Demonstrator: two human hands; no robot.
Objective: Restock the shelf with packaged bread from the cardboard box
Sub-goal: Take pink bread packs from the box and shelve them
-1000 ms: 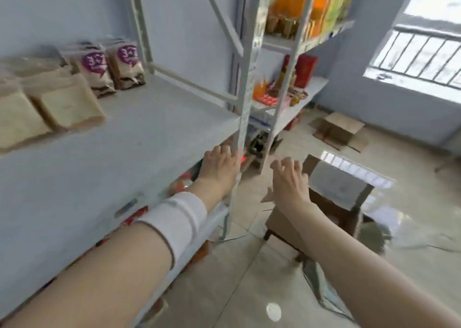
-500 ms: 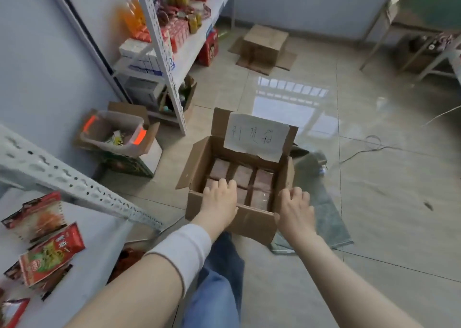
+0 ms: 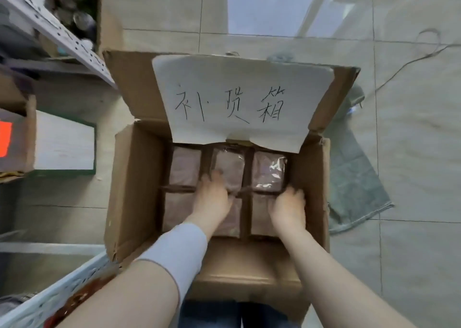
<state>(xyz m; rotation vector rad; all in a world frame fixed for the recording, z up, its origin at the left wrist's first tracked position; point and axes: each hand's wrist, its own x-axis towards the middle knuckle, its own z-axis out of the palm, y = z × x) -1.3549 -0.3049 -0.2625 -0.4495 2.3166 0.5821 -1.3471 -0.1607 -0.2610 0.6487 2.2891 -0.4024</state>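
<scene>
1. Fingers (image 3: 216,179) of the left hand (image 3: 214,199) reach onto the middle far bread pack (image 3: 230,164); blur hides whether they grasp it.
2. The right hand (image 3: 289,206) has its fingertips (image 3: 295,193) bent down at the gap before the far right bread pack (image 3: 268,170); I cannot tell if they hold anything.
3. The packaged bread lies in two rows of three inside the open cardboard box (image 3: 134,178), which stands on the tiled floor (image 3: 411,140).
4. A handwritten paper sign (image 3: 239,98) on the far flap overhangs the far row.
5. A white sleeve (image 3: 174,253) covers the left forearm.
6. The shelf post (image 3: 62,36) stands left of the box; a green cloth (image 3: 354,185) lies just beside it on the right.
</scene>
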